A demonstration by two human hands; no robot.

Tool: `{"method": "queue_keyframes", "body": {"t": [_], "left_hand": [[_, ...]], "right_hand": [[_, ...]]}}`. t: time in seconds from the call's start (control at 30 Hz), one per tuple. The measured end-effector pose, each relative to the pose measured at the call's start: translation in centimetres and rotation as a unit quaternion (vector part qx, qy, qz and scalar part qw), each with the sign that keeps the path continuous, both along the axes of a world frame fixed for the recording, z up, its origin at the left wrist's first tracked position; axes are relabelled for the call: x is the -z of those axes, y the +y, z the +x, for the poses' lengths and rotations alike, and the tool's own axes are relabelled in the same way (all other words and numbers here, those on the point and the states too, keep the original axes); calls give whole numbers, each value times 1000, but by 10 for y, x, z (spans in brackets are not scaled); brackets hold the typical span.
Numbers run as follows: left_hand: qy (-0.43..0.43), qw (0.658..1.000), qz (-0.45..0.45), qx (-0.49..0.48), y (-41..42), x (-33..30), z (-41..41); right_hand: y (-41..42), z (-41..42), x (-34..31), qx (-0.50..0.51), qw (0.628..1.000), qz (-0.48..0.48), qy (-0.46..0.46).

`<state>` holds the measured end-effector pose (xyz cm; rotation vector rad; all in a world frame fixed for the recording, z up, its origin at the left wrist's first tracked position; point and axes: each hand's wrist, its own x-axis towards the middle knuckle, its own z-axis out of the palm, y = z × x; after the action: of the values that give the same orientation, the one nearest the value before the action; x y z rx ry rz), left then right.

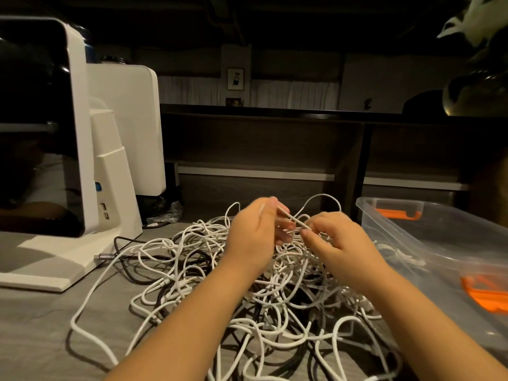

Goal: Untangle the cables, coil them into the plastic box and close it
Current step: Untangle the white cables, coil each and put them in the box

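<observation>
Both hands pinched one white cable above the tangle.

Left hand (pixel 258 229) and right hand (pixel 336 237) each had a grip on the cable (pixel 293 221), slanting far-left to near-right; box (pixel 428 243) lay right.

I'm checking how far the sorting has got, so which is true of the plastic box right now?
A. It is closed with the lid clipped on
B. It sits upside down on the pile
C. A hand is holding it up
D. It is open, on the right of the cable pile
D: the box stands open, right of the cable pile, while the left hand and right hand hold a white cable above the pile.
</observation>
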<state>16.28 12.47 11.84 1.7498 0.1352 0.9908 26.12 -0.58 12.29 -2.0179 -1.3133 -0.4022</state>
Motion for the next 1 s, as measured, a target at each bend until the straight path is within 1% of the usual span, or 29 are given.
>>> {"method": "queue_keyframes", "body": {"t": [0.07, 0.13, 0.2, 0.27, 0.33, 0.37, 0.43, 0.47, 0.53, 0.6, 0.63, 0.67, 0.73, 0.8, 0.9, 1.0], "left_hand": [[-46, 993, -109, 12, -2, -4, 0], [-84, 968, -232, 56, -7, -8, -1], [-144, 928, -331, 99, -6, -15, -3], [-220, 876, -411, 125, 2, -24, -10], [-270, 836, -459, 130, 11, -32, -16], [-276, 828, -471, 127, 14, -33, -18], [-254, 833, -477, 120, 14, -33, -17], [-236, 840, -473, 119, 11, -32, -15], [-208, 852, -466, 120, 7, -29, -12], [-199, 855, -463, 120, 7, -27, -12], [-199, 855, -465, 118, 7, -27, -12], [-199, 853, -469, 115, 8, -27, -12], [-202, 843, -485, 111, 9, -27, -13], [-203, 833, -500, 121, 7, -27, -14], [-194, 825, -511, 146, 1, -25, -12], [-167, 831, -508, 156, 1, -22, -10]], "right_hand": [[-1, -3, -1, 5, 1000, 1, 22], [0, -6, -1, 35, 999, 1, 1], [0, -4, -3, 88, 996, 4, -21], [-2, 0, -3, 147, 989, -15, -16], [-2, 3, -1, 191, 980, -62, -10], [-1, 3, 0, 204, 975, -88, -13], [0, 1, 1, 204, 972, -109, -45], [1, -1, 0, 183, 976, -95, -71], [2, -8, -1, 91, 989, -52, -107], [4, -16, 1, -13, 996, -30, -80], [5, -20, 3, -52, 997, -28, -59], [7, -22, 5, -78, 995, -22, -57], [11, -23, 8, -91, 992, -1, -87], [14, -21, 10, -73, 993, -4, -93], [17, -22, 12, -55, 992, -91, -70], [17, -24, 13, -60, 988, -123, -68]]}}
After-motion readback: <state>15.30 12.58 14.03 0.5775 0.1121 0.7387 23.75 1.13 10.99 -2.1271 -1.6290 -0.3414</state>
